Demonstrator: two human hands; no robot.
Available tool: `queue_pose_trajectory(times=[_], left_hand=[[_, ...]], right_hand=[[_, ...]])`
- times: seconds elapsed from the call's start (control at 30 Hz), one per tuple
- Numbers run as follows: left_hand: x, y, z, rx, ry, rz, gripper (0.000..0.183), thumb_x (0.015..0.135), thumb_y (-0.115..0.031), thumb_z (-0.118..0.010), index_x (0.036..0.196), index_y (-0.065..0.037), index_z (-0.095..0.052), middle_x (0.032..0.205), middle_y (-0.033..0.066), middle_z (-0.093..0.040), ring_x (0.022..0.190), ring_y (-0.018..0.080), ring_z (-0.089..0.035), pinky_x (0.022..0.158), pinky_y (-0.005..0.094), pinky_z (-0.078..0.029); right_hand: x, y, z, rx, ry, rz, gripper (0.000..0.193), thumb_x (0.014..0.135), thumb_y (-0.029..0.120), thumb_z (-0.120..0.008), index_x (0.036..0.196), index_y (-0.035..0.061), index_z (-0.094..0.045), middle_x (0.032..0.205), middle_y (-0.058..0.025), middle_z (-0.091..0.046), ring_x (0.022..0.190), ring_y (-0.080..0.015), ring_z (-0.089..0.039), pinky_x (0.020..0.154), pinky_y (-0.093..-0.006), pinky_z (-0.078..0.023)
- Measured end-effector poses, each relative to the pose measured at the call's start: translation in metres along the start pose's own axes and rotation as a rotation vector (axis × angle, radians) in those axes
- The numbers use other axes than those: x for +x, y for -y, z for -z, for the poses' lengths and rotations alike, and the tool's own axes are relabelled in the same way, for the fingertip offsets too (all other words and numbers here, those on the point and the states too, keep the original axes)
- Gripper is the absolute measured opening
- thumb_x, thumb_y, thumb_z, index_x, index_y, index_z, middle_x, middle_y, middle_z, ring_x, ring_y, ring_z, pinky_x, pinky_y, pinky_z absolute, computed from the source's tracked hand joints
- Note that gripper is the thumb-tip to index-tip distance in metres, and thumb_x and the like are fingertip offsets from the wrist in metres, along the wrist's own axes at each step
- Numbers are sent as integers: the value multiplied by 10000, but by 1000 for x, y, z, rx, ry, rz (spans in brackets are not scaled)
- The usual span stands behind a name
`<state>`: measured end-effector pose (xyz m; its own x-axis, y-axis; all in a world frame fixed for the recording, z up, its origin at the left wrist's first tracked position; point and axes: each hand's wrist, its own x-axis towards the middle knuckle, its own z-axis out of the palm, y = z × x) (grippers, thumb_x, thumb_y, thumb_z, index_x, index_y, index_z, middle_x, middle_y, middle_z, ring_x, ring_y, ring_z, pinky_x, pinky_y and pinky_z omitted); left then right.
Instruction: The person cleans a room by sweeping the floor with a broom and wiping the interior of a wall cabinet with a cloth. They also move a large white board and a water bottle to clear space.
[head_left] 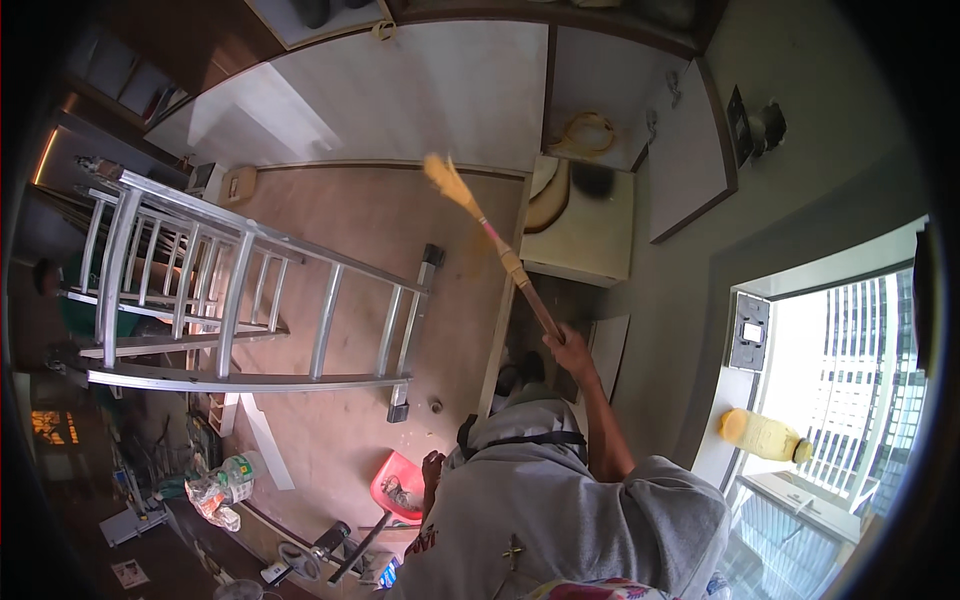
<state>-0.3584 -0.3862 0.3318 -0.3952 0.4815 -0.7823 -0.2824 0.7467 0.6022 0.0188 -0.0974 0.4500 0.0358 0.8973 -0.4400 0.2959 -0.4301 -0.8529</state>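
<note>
My right hand [569, 352] is wrapped round the lower end of a short hand broom [507, 260]. The broom slants up and away to the left, its straw-coloured bristles over the brown floor. My left hand [432, 466] hangs low beside my grey shirt, small and in shadow. Its fingers look curled, and what they hold, if anything, cannot be made out. Just left of that hand is a red dustpan [381, 487] with some greyish debris in it. Whether the hand touches the dustpan is unclear.
An aluminium ladder [237, 290] spans the left side. A yellowish cabinet box [582, 245] juts out near the broom, below a cabinet door [692, 150] standing ajar. A yellow-capped bottle [768, 436] is by the bright window. A clear plastic tub [240, 476] lies at lower left.
</note>
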Motion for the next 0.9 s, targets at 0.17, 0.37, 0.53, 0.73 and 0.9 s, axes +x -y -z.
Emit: queue_pose_trajectory(times=[0.17,0.37,0.53,0.73,0.9], left_hand=[[21,0,12,44,20,-74,373,830,-147,-588,1153,10,-491,946,102,-631,787,198,-627,759,314,-500],[43,12,30,44,42,-124,328,832,-149,-585,1092,47,-542,939,120,-655,782,188,-628,795,288,-504],[54,25,58,40,188,-66,447,833,-160,-587,1236,-53,-427,962,80,-591,800,221,-624,748,374,-498],[34,40,76,-113,105,41,424,835,-189,-583,1221,-83,-443,934,62,-572,788,217,-620,669,371,-502],[45,95,106,-228,78,82,406,835,-191,-580,1207,-87,-454,905,57,-570,748,209,-615,628,357,-495]], right_hand=[[-1,0,4,-95,-493,126,371,855,259,-602,1082,-31,-555,764,-151,-594,693,-222,-603,628,-358,-481],[-19,-47,-14,69,-203,-188,360,883,275,-574,1067,-31,-535,656,-32,-521,497,-104,-483,445,-258,-401],[-62,6,-49,289,109,13,300,888,257,-583,1030,-2,-535,623,1,-482,478,-80,-452,426,-230,-369],[-87,32,-65,226,73,126,262,874,222,-596,973,-10,-529,632,-5,-493,514,-91,-470,446,-257,-383],[-109,9,-79,-65,-30,23,269,868,208,-599,985,-24,-529,643,-22,-509,533,-100,-489,450,-263,-393]])
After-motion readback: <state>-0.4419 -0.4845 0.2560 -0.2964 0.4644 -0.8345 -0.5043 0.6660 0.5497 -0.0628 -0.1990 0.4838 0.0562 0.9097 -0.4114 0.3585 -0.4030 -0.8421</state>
